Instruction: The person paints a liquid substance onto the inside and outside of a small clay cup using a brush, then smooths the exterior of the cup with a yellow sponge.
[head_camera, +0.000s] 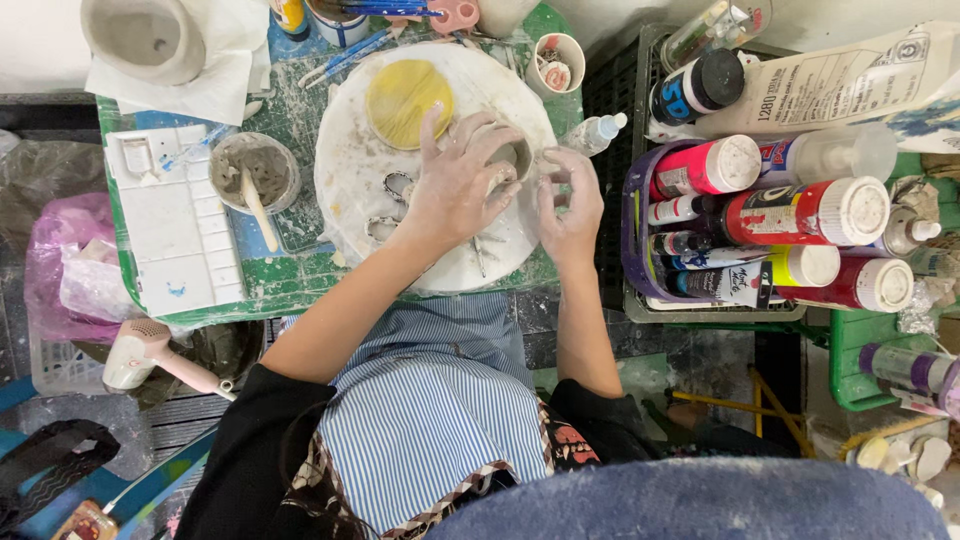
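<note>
A small grey clay cup (512, 158) stands on a round white turntable (350, 170) on a green table. My left hand (458, 180) lies over the cup, fingers curled around its rim and wall. My right hand (570, 200) sits just right of the cup, its fingertips pinched near the cup's side; both hands are smeared with clay. A yellow round sponge (405, 98) rests at the far side of the turntable. Metal loop tools (392, 205) lie on the turntable beneath my left hand.
A bowl of grey slip with a wooden stick (255, 175) and a white paint palette (175, 225) sit left. A crate of paint bottles (760, 220) stands right. A small spray bottle (597, 132), a paper cup (556, 62) and a hairdryer (150, 355) are nearby.
</note>
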